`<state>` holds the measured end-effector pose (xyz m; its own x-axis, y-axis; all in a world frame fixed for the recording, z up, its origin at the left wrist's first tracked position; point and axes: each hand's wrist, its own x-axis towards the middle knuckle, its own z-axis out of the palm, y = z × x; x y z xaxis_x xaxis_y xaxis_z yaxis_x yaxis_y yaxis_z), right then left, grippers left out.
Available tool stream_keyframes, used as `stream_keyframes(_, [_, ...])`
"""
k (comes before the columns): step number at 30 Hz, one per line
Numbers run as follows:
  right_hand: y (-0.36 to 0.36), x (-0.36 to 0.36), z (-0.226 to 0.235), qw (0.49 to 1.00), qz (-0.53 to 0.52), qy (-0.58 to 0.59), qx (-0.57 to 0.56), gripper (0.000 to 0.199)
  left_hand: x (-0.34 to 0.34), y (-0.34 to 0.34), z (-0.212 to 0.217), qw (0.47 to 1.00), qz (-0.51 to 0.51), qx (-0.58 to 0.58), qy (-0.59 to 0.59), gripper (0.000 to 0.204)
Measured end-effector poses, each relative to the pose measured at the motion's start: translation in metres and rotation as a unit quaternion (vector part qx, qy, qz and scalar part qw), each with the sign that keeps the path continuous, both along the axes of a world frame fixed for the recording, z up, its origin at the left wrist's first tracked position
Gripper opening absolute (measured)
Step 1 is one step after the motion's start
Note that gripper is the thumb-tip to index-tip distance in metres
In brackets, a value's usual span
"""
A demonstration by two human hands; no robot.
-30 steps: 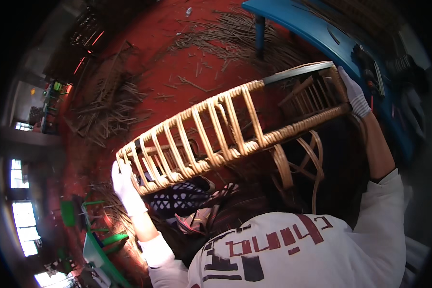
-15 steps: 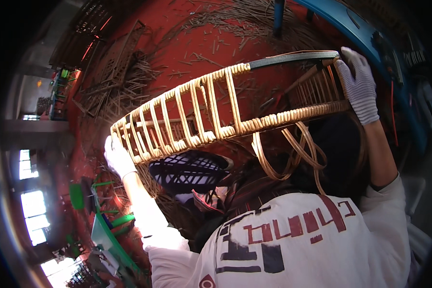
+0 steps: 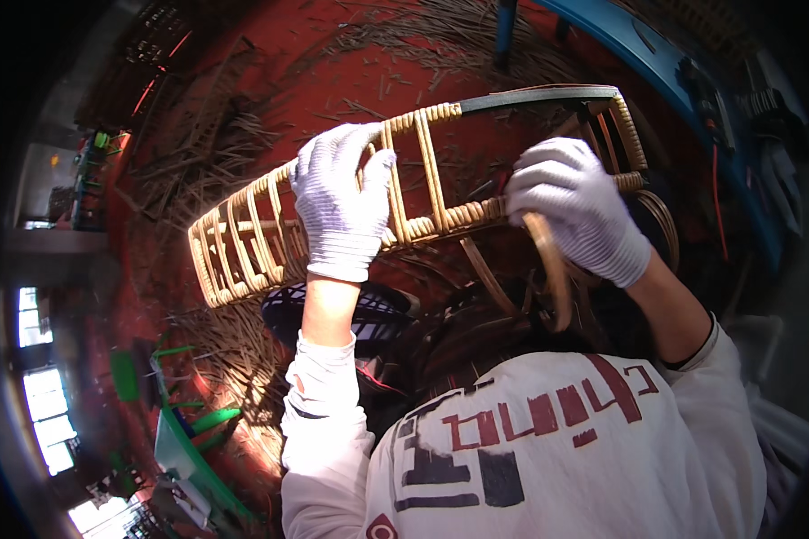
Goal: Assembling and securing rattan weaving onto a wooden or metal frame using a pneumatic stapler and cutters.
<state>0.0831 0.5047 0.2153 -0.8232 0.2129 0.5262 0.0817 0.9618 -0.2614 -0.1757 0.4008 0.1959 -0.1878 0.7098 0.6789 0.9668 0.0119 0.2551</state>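
Two gloved hands meet one wicker frame, which lies across the front of the person's body, its long axis slanting from a nearer left end up to a farther right end. The wicker frame [image 3: 463, 216] is the landmark for everything else. Its left half carries closely set cane uprights, while towards the right end a dark bare strip [image 3: 548, 95] shows along the upper rail. The left hand [image 3: 342, 198] is closed over the upper rail, left of the frame's middle, fingers bent across it and thumb pointing right along the uprights. The right hand [image 3: 571, 202] is curled at the lower rail, right of the middle, and is the nearer of the two to the bare strip; the open stretch after the last upright lies between the hands. A loose cane strand [image 3: 557, 278] loops down from beneath the right hand, on the body side of the frame; whether the hidden fingertips pinch it, I cannot tell. Beyond the frame, cane scraps [image 3: 427, 40] litter the red floor [image 3: 319, 67]. The blue table [image 3: 607, 25] stands past its right end, and a dark openwork basket [image 3: 382, 316] sits below its left half.
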Motion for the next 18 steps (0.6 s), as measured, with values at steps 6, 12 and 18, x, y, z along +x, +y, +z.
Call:
stream_keyframes(6, [0.005, 0.058, -0.014, 0.992, -0.084, 0.016, -0.097, 0.005, -0.001, -0.004, -0.005, 1.000, -0.010, 0.006, -0.026, 0.024])
stream_keyframes(12, [0.034, 0.093, 0.061, 0.958, -0.033, 0.243, -0.151, 0.026, 0.005, 0.000, 0.001, 0.999, -0.006, 0.008, -0.043, 0.022])
stream_keyframes(18, [-0.045, -0.018, 0.013, 0.993, 0.074, -0.052, 0.071, 0.026, -0.005, -0.008, -0.003, 0.999, -0.001, 0.005, -0.042, 0.023])
